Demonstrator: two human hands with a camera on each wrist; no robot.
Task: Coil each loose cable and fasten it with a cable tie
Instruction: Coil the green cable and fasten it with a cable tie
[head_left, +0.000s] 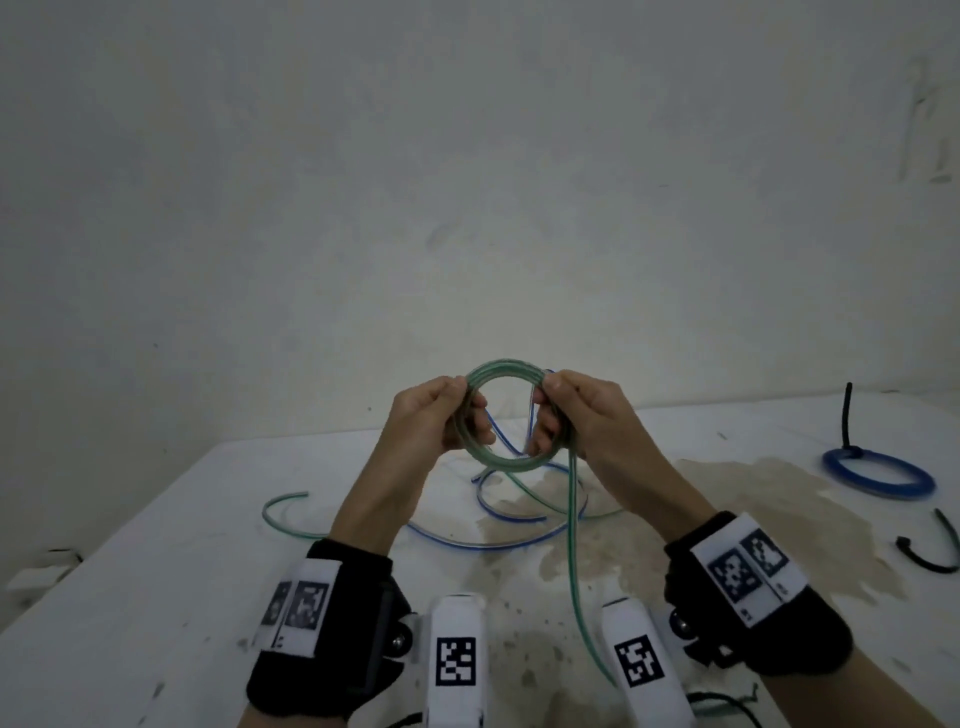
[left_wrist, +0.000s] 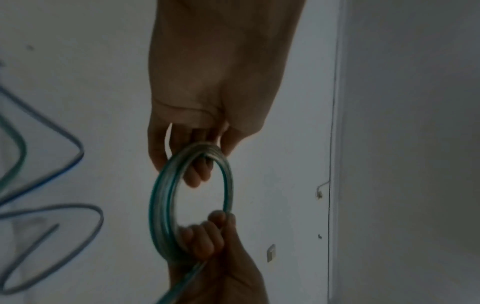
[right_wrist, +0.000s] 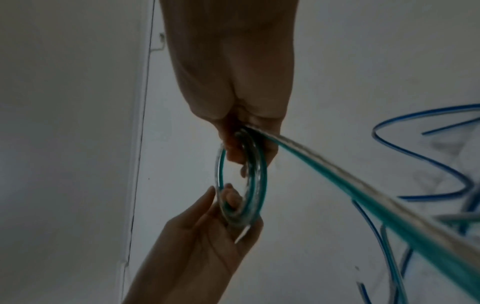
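Note:
A clear cable with a green stripe is wound into a small coil (head_left: 503, 367) that I hold up above the white table (head_left: 156, 545). My left hand (head_left: 447, 410) grips the coil's left side, fingers curled through the ring (left_wrist: 166, 195). My right hand (head_left: 558, 410) grips the right side of the coil (right_wrist: 259, 185). From the right hand the loose green tail (head_left: 573, 519) hangs down toward me (right_wrist: 363, 195). A loose blue-striped cable (head_left: 519, 543) lies tangled on the table below the hands.
At the right a blue coil (head_left: 878, 478) lies bound, with a black tie end (head_left: 848, 415) sticking up. Loose black ties (head_left: 930, 556) lie near the right edge. Brown stains (head_left: 753, 519) mark the tabletop. A plain wall stands close behind the table.

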